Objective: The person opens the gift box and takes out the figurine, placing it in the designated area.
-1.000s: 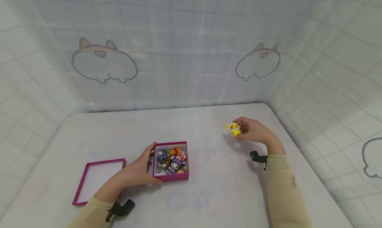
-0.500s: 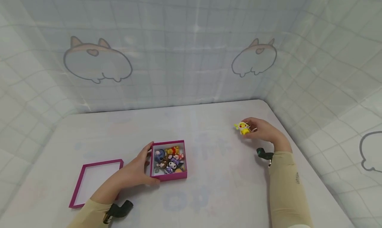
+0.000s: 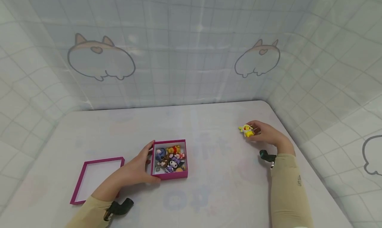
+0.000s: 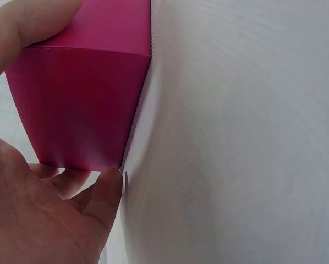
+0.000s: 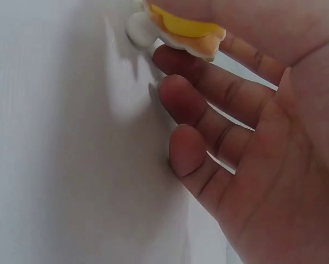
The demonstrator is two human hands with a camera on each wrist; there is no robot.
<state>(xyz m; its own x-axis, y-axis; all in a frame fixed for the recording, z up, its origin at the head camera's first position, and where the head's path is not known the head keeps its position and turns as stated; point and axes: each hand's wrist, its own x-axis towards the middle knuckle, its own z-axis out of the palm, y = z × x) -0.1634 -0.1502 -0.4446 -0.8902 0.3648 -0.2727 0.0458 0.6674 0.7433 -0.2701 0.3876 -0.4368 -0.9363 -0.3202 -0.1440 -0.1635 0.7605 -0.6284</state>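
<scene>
- Right hand [image 3: 265, 134] pinches yellow figure [image 3: 248, 131], right rear of bench [image 3: 215, 178]; contact unclear.
- Left hand [image 3: 135, 170] clamped on magenta box [image 3: 174, 176].
- Likely positioning figure; next move probably needs steady footing before release.

Pale grid-patterned walls [image 3: 185, 48] surround a whitish tabletop [image 3: 221, 181].

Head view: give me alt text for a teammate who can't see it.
The right hand holds a yellow figurine at the right of the table, while the left hand grips an open pink box of small figurines. A pink-rimmed lid lies at the left, partly hidden by the left forearm. Grid-patterned cloth hangs behind.
</scene>
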